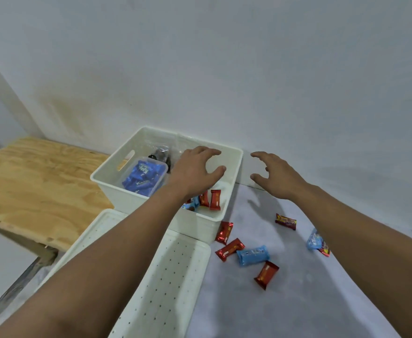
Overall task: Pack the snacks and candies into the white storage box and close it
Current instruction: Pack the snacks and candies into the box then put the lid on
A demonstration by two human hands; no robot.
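The left hand (195,170) hovers over the white storage box (220,215), its grip spread wide with fingers loosely bent, holding nothing. The right hand (277,176) hangs just right of the box, its grip equally spread and empty. The box stands open on the worktop (285,301), holding a clear tub of blue packets (144,178) and red candies (215,200). In front of the box lies its dotted white lid (175,276); to its right lie scattered red candies (266,274) and a blue wrapped snack (253,254).

White box (233,164), white lid (175,276) speckled with dark dots beside it; red candies (229,248) and a light blue pack (252,254) nearby; pale wood board (36,181).
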